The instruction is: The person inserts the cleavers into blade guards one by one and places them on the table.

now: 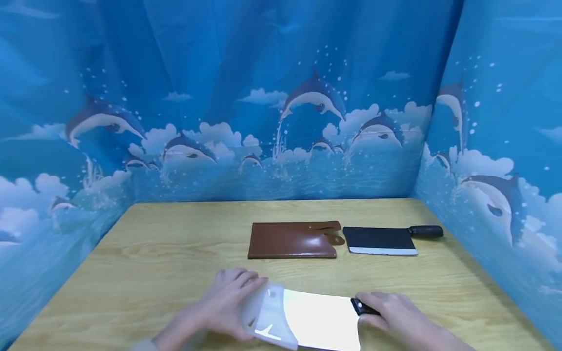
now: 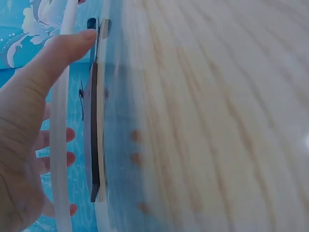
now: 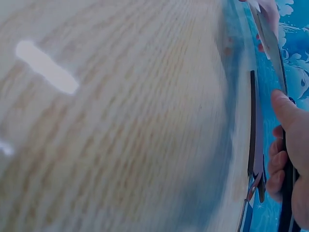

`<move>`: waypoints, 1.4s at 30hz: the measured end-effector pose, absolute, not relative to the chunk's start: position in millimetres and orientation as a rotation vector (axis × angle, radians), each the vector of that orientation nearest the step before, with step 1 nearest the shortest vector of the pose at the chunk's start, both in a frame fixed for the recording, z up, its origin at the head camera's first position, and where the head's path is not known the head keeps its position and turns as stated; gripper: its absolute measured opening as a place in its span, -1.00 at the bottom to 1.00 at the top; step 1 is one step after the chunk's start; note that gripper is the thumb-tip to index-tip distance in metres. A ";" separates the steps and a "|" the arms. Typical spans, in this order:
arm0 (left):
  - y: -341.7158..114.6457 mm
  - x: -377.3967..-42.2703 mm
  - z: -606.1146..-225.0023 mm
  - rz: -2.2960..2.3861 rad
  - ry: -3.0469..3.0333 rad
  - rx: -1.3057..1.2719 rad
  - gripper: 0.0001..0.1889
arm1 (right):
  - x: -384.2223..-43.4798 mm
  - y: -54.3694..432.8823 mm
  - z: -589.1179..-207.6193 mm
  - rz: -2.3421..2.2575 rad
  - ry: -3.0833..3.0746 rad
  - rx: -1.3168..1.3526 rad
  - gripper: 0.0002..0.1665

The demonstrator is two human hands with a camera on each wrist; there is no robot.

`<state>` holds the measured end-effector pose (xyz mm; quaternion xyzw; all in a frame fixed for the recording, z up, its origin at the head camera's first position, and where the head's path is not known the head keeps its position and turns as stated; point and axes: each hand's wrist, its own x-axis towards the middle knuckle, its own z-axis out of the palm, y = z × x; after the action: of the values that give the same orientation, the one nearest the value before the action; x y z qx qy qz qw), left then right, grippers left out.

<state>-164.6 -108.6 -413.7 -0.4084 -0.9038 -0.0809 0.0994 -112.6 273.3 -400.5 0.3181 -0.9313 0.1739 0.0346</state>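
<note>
Low in the head view, a cleaver with a bright blade lies crosswise between both hands. My right hand grips its black handle, fingers curled round it, as the right wrist view also shows. A translucent white blade cover overlaps the blade's left end. My left hand holds this cover by its far left part, thumb on one side and fingers on the other. In the left wrist view the cover appears edge-on between thumb and fingers.
Beyond the hands, a brown leather cleaver sheath lies flat on the wooden table. To its right is a second cleaver with a dark blade and black handle. Blue dolphin-print curtains hang behind and at both sides.
</note>
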 end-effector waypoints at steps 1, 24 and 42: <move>-107.8 -164.4 -413.7 -0.240 -2.681 -1.206 0.07 | -112.7 272.4 -401.9 0.527 -2.823 0.993 -0.50; -69.6 -162.7 -403.4 -0.198 -2.728 -1.124 0.15 | -125.1 237.2 -406.5 0.399 -2.662 0.846 -0.53; -49.3 -160.2 -396.9 -0.169 -2.734 -1.058 0.16 | -133.0 228.3 -399.8 0.421 -2.691 0.818 -0.61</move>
<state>-160.2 -49.3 -396.9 -0.3583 -0.9262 -0.0573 0.1025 -133.0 228.3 -399.8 0.2843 -0.9358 0.1465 0.1483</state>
